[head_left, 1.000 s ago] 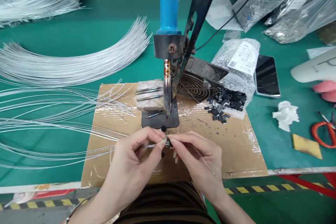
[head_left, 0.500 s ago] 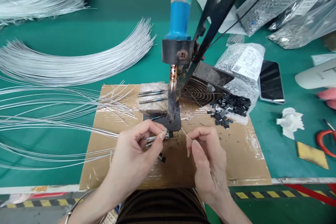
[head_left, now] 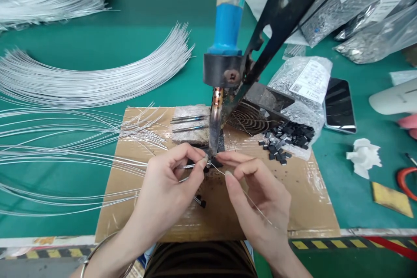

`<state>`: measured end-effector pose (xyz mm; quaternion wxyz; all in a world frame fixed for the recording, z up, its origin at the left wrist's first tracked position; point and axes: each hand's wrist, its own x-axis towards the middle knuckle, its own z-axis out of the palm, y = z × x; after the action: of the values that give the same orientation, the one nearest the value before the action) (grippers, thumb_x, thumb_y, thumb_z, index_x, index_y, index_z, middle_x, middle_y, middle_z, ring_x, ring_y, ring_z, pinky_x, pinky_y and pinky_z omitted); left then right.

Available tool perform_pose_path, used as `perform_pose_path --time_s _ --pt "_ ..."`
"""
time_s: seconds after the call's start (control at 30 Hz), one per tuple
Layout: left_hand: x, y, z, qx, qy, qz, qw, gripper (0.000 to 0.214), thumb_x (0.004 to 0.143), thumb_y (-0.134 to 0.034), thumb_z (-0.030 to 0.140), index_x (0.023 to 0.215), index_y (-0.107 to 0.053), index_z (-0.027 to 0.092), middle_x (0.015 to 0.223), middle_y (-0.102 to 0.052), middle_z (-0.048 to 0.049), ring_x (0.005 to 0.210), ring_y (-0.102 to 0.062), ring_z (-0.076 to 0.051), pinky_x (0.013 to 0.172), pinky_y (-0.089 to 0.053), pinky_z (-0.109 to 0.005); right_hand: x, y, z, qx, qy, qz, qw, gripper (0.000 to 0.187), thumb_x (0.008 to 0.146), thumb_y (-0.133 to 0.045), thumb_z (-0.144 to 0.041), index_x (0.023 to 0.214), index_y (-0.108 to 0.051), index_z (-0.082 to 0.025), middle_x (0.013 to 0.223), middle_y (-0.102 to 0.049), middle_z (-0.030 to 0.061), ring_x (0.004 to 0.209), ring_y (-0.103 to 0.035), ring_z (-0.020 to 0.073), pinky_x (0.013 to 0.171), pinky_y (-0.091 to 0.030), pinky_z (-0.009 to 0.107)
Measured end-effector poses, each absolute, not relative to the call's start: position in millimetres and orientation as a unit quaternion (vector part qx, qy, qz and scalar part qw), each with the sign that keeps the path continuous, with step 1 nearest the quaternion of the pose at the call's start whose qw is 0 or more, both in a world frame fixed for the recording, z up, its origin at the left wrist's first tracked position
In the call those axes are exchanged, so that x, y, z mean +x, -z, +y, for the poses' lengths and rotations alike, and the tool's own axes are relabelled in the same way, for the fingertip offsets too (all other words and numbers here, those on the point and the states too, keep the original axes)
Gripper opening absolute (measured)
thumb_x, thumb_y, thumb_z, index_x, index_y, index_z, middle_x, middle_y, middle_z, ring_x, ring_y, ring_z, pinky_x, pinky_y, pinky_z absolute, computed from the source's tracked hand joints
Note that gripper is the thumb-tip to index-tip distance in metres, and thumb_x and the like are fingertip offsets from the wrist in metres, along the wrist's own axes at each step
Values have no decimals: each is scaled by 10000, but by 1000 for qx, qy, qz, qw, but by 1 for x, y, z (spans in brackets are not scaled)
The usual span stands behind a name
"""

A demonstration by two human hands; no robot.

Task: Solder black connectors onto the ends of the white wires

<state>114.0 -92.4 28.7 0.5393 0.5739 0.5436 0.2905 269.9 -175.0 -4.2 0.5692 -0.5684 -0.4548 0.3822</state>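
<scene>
My left hand (head_left: 169,182) pinches the ends of thin silver wires (head_left: 81,160) that run off to the left, with small black parts (head_left: 202,203) on them; its fingertips sit just under the soldering iron tip (head_left: 214,137). My right hand (head_left: 257,191) is closed on a fine solder wire (head_left: 250,200), whose end reaches the iron tip. The iron has a blue handle (head_left: 226,26) and hangs point down in a black metal stand (head_left: 276,21). Both hands work over a taped cardboard sheet (head_left: 302,195).
A curved bundle of silver wires (head_left: 97,78) lies on the green mat. Behind the iron sit a sponge with spare tips (head_left: 190,124), a small fan (head_left: 250,115) and a bag spilling black chips (head_left: 289,134). A phone (head_left: 339,104), tissue (head_left: 363,156), scissors (head_left: 407,178) lie right.
My right hand pulled away from my left hand, then came back up to the iron tip with the solder wire. My left hand lifted its wire ends to the tip.
</scene>
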Motion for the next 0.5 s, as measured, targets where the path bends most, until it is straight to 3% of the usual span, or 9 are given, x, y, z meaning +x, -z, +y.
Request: perform_pose_path --time_s 0.17,0.5 --pt "115 -29 -91 568 -292 543 545 105 882 -753 208 778 -737 208 850 -776 11 720 -673 -124 633 -496 -201 268 -1 -172 -576 -383 -451 565 207 1020 -664 -92 926 -613 -269 1259 -811 -12 1217 -760 144 1074 -572 264" --pt "120 -40 -86 584 -300 534 533 132 882 -733 185 752 -718 200 811 -760 12 680 -638 -125 608 -462 -223 271 -3 -171 -586 -364 -451 566 205 994 -686 -91 898 -604 -253 1251 -826 58 1146 -796 211 1009 -623 361"
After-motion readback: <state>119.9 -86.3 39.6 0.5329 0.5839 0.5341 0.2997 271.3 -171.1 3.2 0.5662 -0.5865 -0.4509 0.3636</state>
